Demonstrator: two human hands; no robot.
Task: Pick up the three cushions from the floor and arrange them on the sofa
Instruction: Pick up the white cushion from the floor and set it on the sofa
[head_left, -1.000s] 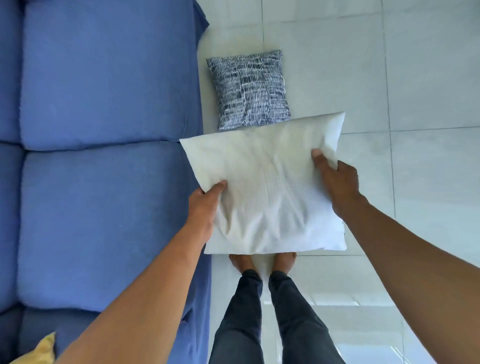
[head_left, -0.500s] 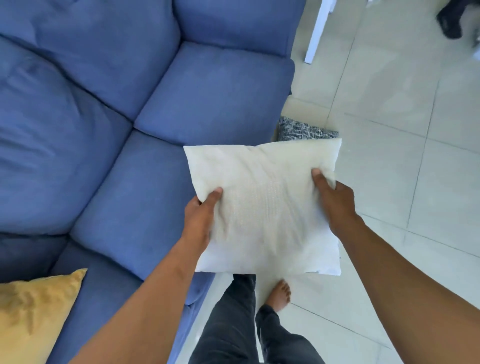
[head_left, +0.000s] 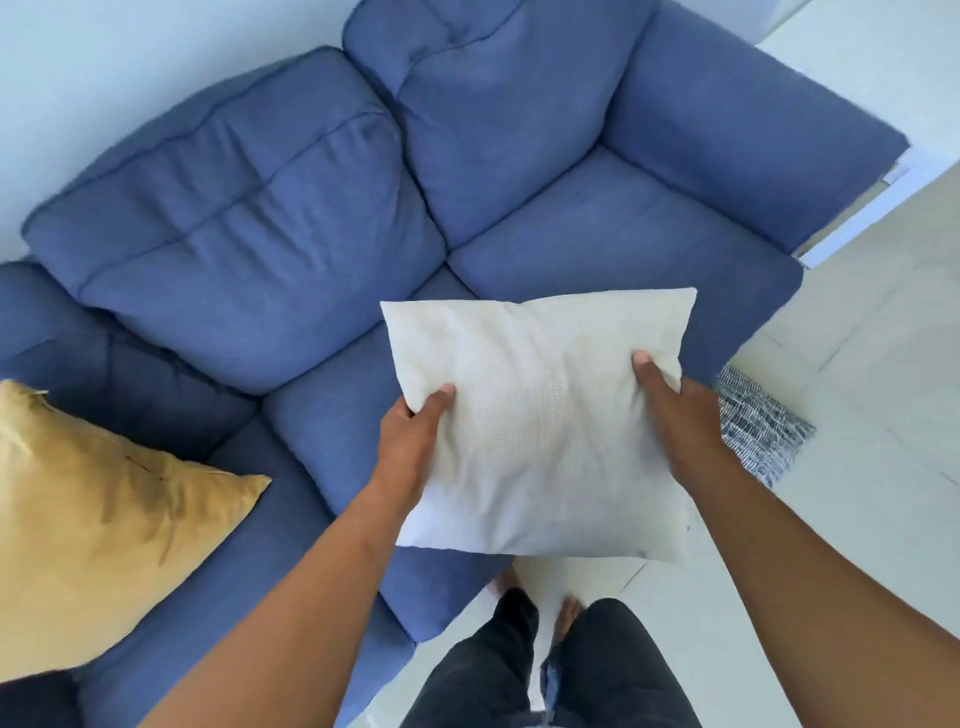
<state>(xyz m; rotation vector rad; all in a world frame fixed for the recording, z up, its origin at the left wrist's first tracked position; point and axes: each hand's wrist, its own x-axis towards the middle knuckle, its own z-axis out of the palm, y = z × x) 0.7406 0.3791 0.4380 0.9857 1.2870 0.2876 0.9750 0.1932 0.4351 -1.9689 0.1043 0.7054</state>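
Head view. The white cushion (head_left: 540, 426) is held in the air above the front edge of the blue sofa (head_left: 270, 244). The left hand (head_left: 410, 447) grips its left edge, fingers closed on the fabric; the right hand (head_left: 675, 421) grips the right edge likewise. Risk: the grip takes only the edges, so the soft cover could slip or sag on release, and a cushion set too near the seat front could tip to the floor. The yellow cushion (head_left: 98, 535) already lies on the left seat. The patterned cushion (head_left: 761, 428) remains on the floor (head_left: 857, 519) beside the sofa, near the person's feet, a possible trip point. The middle and right seats appear unobstructed.
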